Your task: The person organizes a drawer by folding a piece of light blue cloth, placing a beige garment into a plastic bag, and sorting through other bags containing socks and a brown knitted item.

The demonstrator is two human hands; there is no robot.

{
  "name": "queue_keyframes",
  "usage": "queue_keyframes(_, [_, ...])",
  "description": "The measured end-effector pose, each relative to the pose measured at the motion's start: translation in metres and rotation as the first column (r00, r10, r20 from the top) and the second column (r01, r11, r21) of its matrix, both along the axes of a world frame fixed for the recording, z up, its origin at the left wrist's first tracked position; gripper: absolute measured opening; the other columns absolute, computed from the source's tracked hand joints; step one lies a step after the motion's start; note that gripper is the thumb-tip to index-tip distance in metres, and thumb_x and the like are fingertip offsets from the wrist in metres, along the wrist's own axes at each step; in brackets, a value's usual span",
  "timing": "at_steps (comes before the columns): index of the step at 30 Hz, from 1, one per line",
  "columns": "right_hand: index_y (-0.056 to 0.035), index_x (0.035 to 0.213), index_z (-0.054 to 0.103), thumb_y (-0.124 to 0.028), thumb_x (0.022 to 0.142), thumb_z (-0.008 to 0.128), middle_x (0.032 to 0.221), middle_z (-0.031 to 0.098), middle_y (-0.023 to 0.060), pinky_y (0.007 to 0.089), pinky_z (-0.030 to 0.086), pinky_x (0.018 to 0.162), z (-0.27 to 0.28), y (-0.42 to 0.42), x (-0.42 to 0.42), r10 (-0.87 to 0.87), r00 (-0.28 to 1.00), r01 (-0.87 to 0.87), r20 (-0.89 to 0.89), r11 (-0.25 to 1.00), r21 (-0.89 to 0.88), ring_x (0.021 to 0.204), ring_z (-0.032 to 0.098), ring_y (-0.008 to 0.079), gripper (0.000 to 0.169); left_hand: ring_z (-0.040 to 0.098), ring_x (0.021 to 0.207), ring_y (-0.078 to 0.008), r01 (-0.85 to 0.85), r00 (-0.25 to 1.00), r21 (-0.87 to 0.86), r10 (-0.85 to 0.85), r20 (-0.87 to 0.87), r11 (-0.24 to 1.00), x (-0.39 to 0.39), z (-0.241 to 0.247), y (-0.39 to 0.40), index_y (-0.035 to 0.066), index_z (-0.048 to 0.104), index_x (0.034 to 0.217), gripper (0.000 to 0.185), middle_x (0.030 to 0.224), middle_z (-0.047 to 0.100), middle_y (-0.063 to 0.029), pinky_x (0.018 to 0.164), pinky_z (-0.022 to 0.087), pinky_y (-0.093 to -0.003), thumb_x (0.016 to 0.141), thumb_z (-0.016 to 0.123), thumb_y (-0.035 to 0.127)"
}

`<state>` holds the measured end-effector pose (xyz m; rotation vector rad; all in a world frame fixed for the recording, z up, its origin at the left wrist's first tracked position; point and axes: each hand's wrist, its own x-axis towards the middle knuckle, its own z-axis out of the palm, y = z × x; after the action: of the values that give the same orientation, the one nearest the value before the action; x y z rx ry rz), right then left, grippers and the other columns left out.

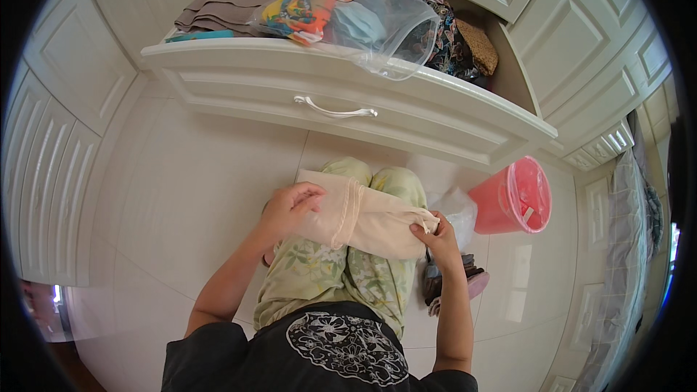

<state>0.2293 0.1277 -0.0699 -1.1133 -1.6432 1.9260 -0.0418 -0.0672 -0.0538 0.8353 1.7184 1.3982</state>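
Note:
A piece of thin cream fabric [381,220] lies folded lengthwise across my thighs, with a gathered drawn band running over its middle. My right hand [435,237] pinches the bunched end of the fabric at the right, thumb on top. Over the left end hovers or rests my left hand [297,204], its fingers bent; whether it touches the cloth is hard to tell. Green floral trousers [310,277] cover my legs beneath.
Ahead, an open white drawer [239,79] holds folded brown cloth [234,0], patterned fabric [449,38] and a clear plastic bag [403,22] draped over its front. To the right stand a pink bin [495,196], a white plastic bag [457,212] and small dark folded items [435,283] on the floor.

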Motion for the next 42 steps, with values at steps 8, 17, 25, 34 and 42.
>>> queue_keyframes(8, [-0.0010, 0.104, 0.061, -0.015, 0.082, 0.077, 0.094, 0.066, 0.0021, 0.0231, 0.048, 0.075, 0.000, -0.012, 0.000, -0.069, 0.997, 0.067, -0.043, 0.997, -0.034, 0.082, 0.060, 0.0076, 0.031, 0.060, 0.078, -0.0143, -0.131, 0.925, 0.109, 0.162, -0.345, 0.985, 0.027, -0.018, -0.001, 0.002, 0.063, 0.105, 0.025, 0.091, 0.061, -0.0071, 0.071, 0.051, -0.0273, 0.082, 0.071, 0.008])
queue_keyframes(17, [-0.0020, 0.098, 0.061, -0.009, 0.081, 0.071, 0.086, 0.064, 0.0001, 0.0220, 0.047, 0.067, 0.040, -0.033, -0.018, -0.147, 0.985, 0.150, -0.088, 0.988, 0.025, 0.074, 0.058, 0.0061, 0.021, 0.057, 0.093, -0.0295, -0.155, 0.695, 0.031, 0.131, -0.707, 0.987, 0.073, 0.000, 0.018, 0.006, 0.056, 0.105, 0.041, 0.100, 0.057, -0.0110, 0.079, 0.047, -0.0413, 0.075, 0.077, 0.024])
queue_keyframes(25, [-0.0047, 0.091, 0.057, -0.004, 0.081, 0.065, 0.072, 0.056, -0.0022, 0.0214, 0.039, 0.045, 0.050, -0.042, -0.028, -0.078, 0.997, 0.079, -0.014, 0.971, 0.225, 0.054, 0.049, 0.0041, 0.013, 0.056, 0.098, -0.0322, -0.087, 0.743, 0.092, 0.126, -0.658, 0.992, 0.075, -0.006, 0.018, 0.007, 0.056, 0.112, 0.043, 0.103, 0.057, -0.0123, 0.085, 0.044, -0.0423, 0.075, 0.075, 0.020])
queue_keyframes(34, [-0.0029, 0.091, 0.057, 0.002, 0.076, 0.061, 0.080, 0.059, -0.0019, 0.0206, 0.043, 0.063, 0.038, -0.022, 0.003, -0.119, 0.992, 0.124, -0.041, 0.984, 0.128, 0.071, 0.053, 0.0050, 0.016, 0.050, 0.115, -0.0366, -0.416, 0.863, 0.002, 0.396, -0.314, 0.909, 0.032, -0.029, 0.001, 0.002, 0.044, 0.133, 0.066, 0.121, 0.054, -0.0216, 0.102, 0.037, -0.0441, 0.078, 0.076, 0.021])
queue_keyframes(42, [-0.0025, 0.091, 0.057, 0.006, 0.075, 0.057, 0.082, 0.059, -0.0018, 0.0206, 0.043, 0.067, 0.020, -0.019, 0.020, -0.114, 0.993, 0.117, -0.039, 0.991, 0.065, 0.073, 0.053, 0.0056, 0.018, 0.040, 0.128, -0.0403, -0.157, 0.667, 0.086, 0.170, -0.725, 0.984, 0.039, -0.021, 0.003, 0.002, 0.035, 0.141, 0.086, 0.135, 0.042, -0.0268, 0.106, 0.032, -0.0492, 0.071, 0.081, 0.025])
